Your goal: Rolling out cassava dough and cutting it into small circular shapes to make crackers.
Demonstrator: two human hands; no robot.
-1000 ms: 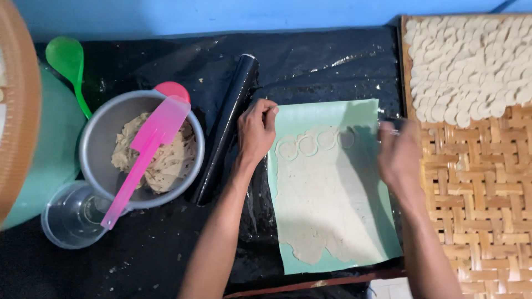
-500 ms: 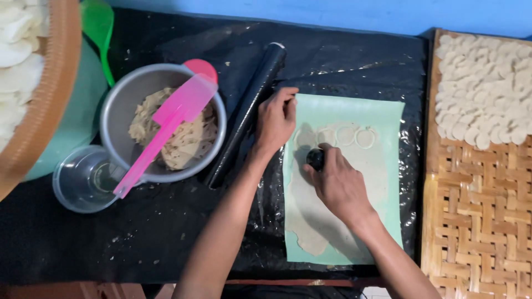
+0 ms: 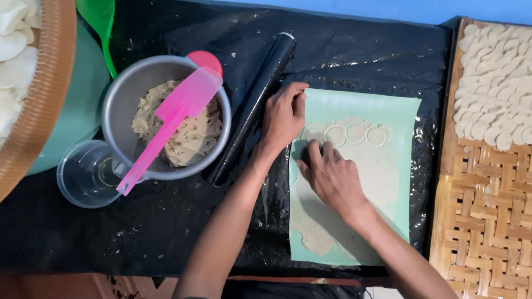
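Note:
A thin sheet of pale dough (image 3: 382,182) lies on a light green mat (image 3: 407,116) over black plastic. Several cut circles (image 3: 356,133) run in a row along the dough's top edge. My right hand (image 3: 332,177) presses a small dark round cutter (image 3: 308,151) into the dough at the left end of that row, with the fingers closed over it. My left hand (image 3: 284,116) rests on the mat's top left corner, fingertips down on its edge, holding nothing. A black rolling pin (image 3: 260,94) lies just left of it.
A metal bowl (image 3: 113,105) of dough with a pink spatula (image 3: 172,119) and a clear cup (image 3: 83,177) stand at left. A woven tray (image 3: 482,221) with many dough discs (image 3: 499,83) sits at right. A woven basket (image 3: 44,99) and a green spoon (image 3: 102,22) fill the top left.
My right hand came back from the tray side to the dough and has shifted left with the cutter, pressing beside the cut circles. My left hand stays on the mat corner.

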